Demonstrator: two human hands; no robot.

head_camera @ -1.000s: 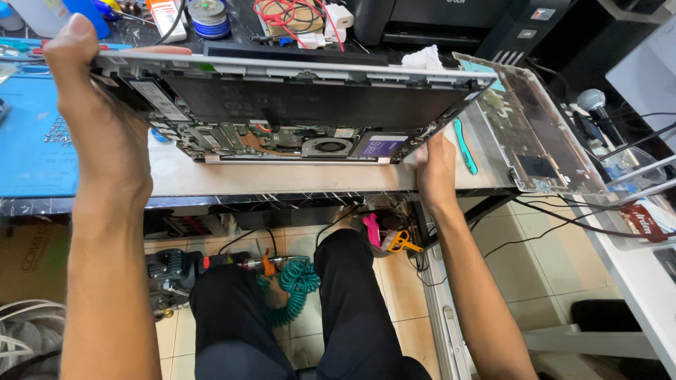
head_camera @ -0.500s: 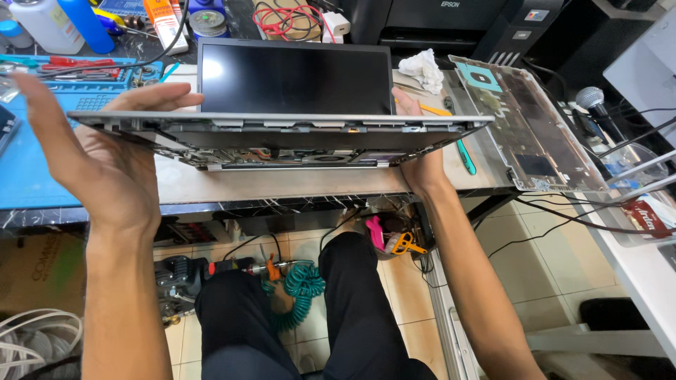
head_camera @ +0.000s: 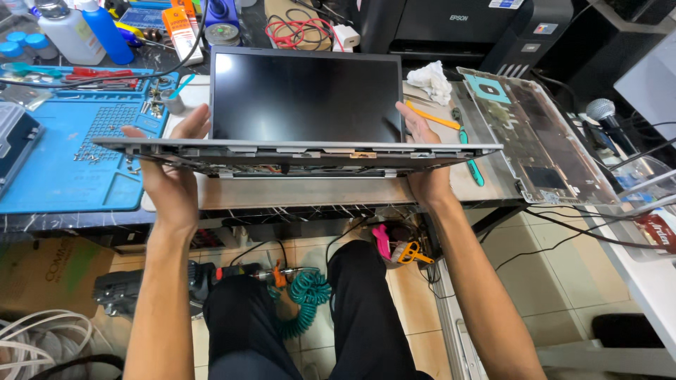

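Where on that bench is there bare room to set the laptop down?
Under the laptop, the pale bench strip between the blue mat and the removed cover looks bare. The mat's back edge is crowded with tools, bottles and screws.

The open laptop hangs over the bench edge between my left hand and right hand. A work mat lies to its left, the removed bottom cover to its right, a printer behind.

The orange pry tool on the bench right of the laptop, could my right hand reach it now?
Probably not yet: the right hand is holding up the open grey laptop. The orange pry tool lies close behind it, nothing in between, once that hand is free.
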